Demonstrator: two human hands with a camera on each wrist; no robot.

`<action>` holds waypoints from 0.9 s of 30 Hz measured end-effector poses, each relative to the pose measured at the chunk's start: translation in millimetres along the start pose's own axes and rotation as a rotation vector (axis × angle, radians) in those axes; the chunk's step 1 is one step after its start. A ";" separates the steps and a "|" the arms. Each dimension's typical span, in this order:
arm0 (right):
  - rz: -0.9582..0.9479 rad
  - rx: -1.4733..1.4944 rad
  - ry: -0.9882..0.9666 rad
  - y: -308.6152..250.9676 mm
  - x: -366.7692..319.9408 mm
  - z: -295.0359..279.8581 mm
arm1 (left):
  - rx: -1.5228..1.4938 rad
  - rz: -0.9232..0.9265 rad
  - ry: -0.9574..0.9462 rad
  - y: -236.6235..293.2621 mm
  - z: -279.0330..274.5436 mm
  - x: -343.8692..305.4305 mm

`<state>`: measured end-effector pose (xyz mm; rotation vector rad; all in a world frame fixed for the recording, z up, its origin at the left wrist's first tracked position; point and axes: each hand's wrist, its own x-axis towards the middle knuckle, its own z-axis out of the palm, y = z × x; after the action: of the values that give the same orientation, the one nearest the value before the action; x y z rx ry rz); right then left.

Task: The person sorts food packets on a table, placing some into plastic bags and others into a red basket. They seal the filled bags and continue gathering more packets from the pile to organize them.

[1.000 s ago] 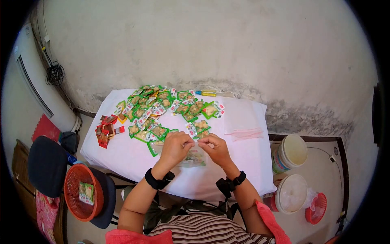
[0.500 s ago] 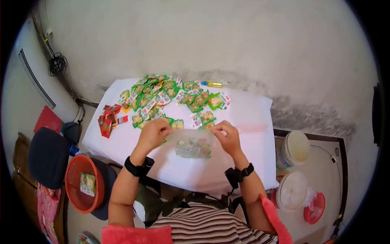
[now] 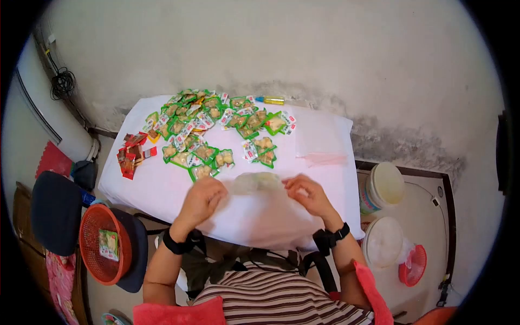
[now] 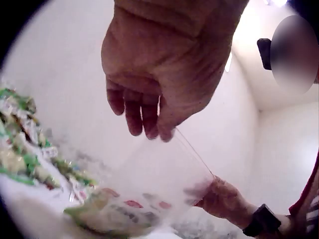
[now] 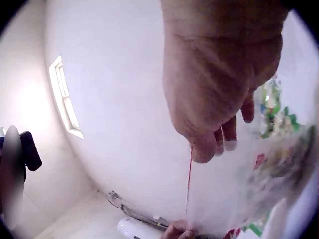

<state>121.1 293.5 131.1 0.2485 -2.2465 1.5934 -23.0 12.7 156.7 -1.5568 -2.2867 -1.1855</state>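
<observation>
A clear zip bag (image 3: 254,184) with a reddish seal line hangs between my two hands above the near part of the table. Green-edged packets (image 4: 134,211) show inside, blurred by motion. My left hand (image 3: 205,199) pinches one top corner of the bag between thumb and fingertips. At the opposite corner, my right hand (image 3: 310,196) pinches the edge the same way. The bag's mouth stretches straight from hand to hand, as the right wrist view shows along its red line. Just beyond the hands lie loose green snack packets (image 3: 223,158).
More green packets (image 3: 189,111) are heaped at the table's back left, beside red packets (image 3: 130,157). Flat empty bags (image 3: 322,143) lie at the right, and a yellow bottle (image 3: 273,100) lies near the wall. An orange basket (image 3: 86,254) stands left, white buckets (image 3: 387,184) right.
My hands have moved apart, drawing the bag's top edge out between them. The bag, earlier hanging with its packets toward me, has swung away toward the table's back.
</observation>
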 end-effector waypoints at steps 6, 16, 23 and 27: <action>0.432 0.240 -0.099 38.7 -65.5 18.7 | -0.627 -0.570 -0.160 -6.0 58.0 -64.5; 0.822 0.430 0.240 93.8 -38.9 45.7 | -0.206 -0.766 -0.022 -33.0 104.6 -46.4; 0.880 0.464 0.233 97.1 -39.9 49.2 | 0.236 0.078 -0.106 16.9 133.2 -53.9; 0.942 0.484 0.252 95.9 -37.8 46.1 | 0.509 -0.019 -0.219 4.5 150.5 -47.9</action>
<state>112.7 280.6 19.3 -0.9757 -1.8102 2.4239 48.8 78.3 32.1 -1.5160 -2.4722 -0.3897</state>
